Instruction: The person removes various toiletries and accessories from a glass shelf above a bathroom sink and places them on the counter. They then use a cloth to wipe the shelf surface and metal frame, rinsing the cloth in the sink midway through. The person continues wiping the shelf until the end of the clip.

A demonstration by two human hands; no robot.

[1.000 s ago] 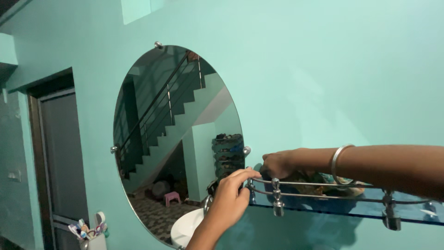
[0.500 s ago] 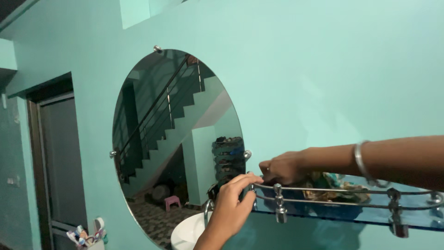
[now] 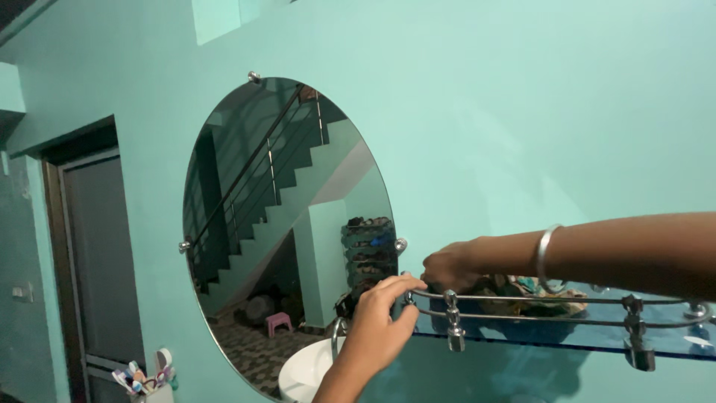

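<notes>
A blue glass shelf (image 3: 537,337) with a chrome rail (image 3: 537,300) is fixed to the turquoise wall, right of a round mirror (image 3: 283,224). My left hand (image 3: 379,319) reaches up from below, fingers curled around the rail's left end. My right hand (image 3: 447,267) comes in from the right, a silver bangle (image 3: 548,257) on its wrist. It rests closed on a multicoloured cloth (image 3: 533,287) that lies on the shelf behind the rail. The cloth is partly hidden by my hand and the rail.
A white basin (image 3: 302,373) and a chrome tap (image 3: 335,328) sit below the mirror. A cup of toothbrushes (image 3: 145,377) stands at the lower left beside a dark door (image 3: 97,261). The mirror reflects a staircase.
My right hand has slid a little along the shelf with the cloth, right and then back left. My left hand stays on the rail end. The view shifted slightly.
</notes>
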